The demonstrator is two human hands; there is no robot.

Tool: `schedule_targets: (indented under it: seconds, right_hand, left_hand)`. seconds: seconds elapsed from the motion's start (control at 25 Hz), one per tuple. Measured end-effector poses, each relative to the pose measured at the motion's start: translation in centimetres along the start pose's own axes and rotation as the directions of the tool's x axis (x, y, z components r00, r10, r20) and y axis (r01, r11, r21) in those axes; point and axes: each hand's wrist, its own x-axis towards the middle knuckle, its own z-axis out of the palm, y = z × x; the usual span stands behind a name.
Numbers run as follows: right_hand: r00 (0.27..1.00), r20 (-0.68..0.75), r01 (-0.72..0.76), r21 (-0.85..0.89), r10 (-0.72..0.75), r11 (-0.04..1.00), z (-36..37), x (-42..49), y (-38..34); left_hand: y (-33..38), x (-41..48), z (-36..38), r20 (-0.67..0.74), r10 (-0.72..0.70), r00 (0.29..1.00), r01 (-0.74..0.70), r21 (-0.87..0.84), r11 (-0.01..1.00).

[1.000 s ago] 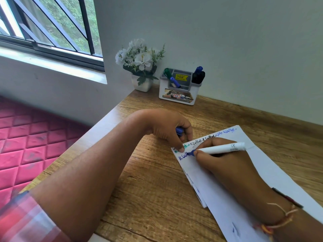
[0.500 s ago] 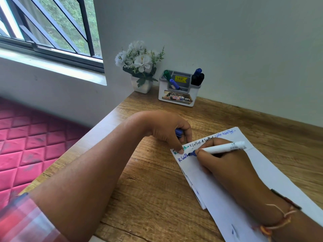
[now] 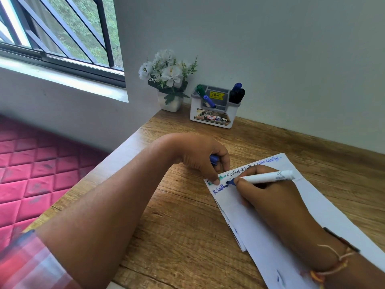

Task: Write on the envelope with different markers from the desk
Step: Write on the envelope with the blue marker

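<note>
Two lines on the envelope (image 3: 270,251), centre-right of frame; the blue second line has grown slightly rightward. Right hand (image 3: 277,197) pinches the white marker (image 3: 268,176), tip on paper. Left hand (image 3: 200,155) still pins the corner, gripping the blue cap (image 3: 214,159). Mid-word, I'd say.

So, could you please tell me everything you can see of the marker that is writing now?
The marker has a white, plastic-looking barrel with small grey print near its rear end and a blue tip. Uncapped, it lies nearly level, tip leftward on the envelope at the second line of blue writing. The right hand pinches it near the tip with its fingers. The left hand holds a blue cap, perhaps its own.
</note>
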Motion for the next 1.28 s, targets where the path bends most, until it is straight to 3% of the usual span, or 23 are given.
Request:
schedule_targets:
  seconds: [0.2, 0.36, 0.64, 0.72, 0.84, 0.96, 1.08, 1.28]
  right_hand:
    - [1.000, 0.012, 0.002, -0.009, -0.002, 1.000, -0.2, 0.1, 0.2]
    - [0.995, 0.035, 0.100, -0.169, -0.096, 0.980, 0.2, -0.1, 0.3]
    - [0.999, -0.028, -0.022, 0.055, 0.023, 0.998, -0.2, 0.7, 0.9]
    - [0.995, -0.043, -0.075, 0.229, 0.087, 0.971, -0.5, 1.1, 0.9]
    - [0.986, -0.018, -0.128, 0.558, 0.166, 0.820, -1.1, 1.8, 0.9]
    - [0.980, -0.023, -0.114, 0.748, 0.197, 0.654, -1.7, 2.2, 0.7]
    - [0.983, -0.077, -0.040, 0.792, 0.165, 0.609, -2.5, 2.5, 0.3]
    - [0.985, -0.172, 0.105, 0.720, 0.031, 0.686, -3.5, 2.4, 0.4]
  left_hand:
    - [0.2, -0.2, 0.0, 0.000, -0.010, 1.000, 0.010, -0.010, 1.000]
    - [0.3, -0.3, 0.0, -0.006, -0.008, 1.000, 0.008, -0.012, 1.000]
    - [0.3, -0.2, 0.1, 0.008, -0.007, 1.000, 0.008, -0.017, 1.000]
    - [0.1, -0.2, 0.0, -0.024, -0.009, 1.000, 0.008, -0.044, 0.999]
    - [0.4, -0.2, 0.1, -0.217, -0.023, 0.976, -0.018, -0.187, 0.982]
    - [1.3, -0.2, 0.1, -0.341, 0.010, 0.940, -0.170, -0.442, 0.880]
    - [1.9, -0.3, 0.1, -0.372, 0.022, 0.928, -0.251, -0.583, 0.773]
    - [2.5, -0.3, 0.5, -0.361, 0.053, 0.931, -0.263, -0.564, 0.783]
